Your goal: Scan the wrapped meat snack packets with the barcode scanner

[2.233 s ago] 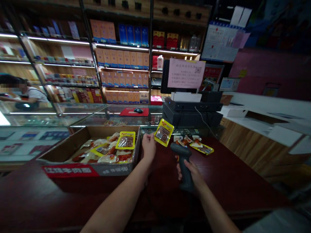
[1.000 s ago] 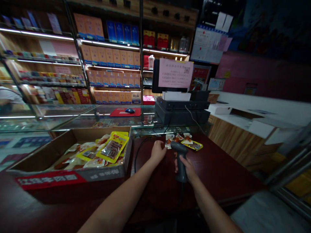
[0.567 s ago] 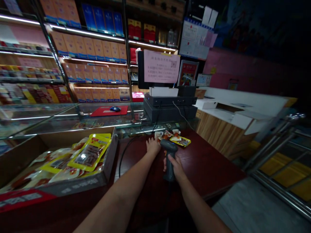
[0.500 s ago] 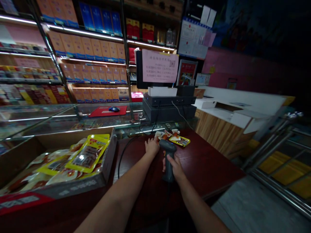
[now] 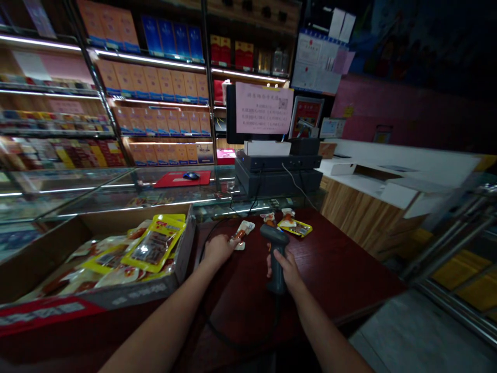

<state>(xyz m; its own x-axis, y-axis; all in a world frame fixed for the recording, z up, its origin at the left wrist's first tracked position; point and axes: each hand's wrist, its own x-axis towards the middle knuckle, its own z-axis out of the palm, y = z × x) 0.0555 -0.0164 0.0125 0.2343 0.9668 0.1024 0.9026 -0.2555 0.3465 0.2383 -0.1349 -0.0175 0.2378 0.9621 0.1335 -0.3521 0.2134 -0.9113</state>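
Note:
My right hand (image 5: 286, 267) is wrapped round the handle of a dark grey barcode scanner (image 5: 276, 254), held upright over the dark red table. My left hand (image 5: 218, 249) pinches the near end of a small clear-and-white snack packet (image 5: 243, 233) with brown food inside, low over the tabletop. Just beyond the scanner lie a yellow snack packet (image 5: 301, 228) and a white-and-brown packet (image 5: 287, 216); another small packet (image 5: 267, 218) is partly hidden behind the scanner head.
To the left stands an open cardboard box (image 5: 182, 254) of snack packets, a yellow one (image 5: 155, 243) on top. The scanner's black cable (image 5: 233, 343) loops over the table (image 5: 334, 269). Behind are a glass counter (image 5: 186, 197), a monitor (image 5: 230, 114) and a dark cash drawer (image 5: 279, 178).
My left hand has moved left and nearer, drawing one snack packet away from the group. The scanner stays in my right hand. The view has shifted slightly left.

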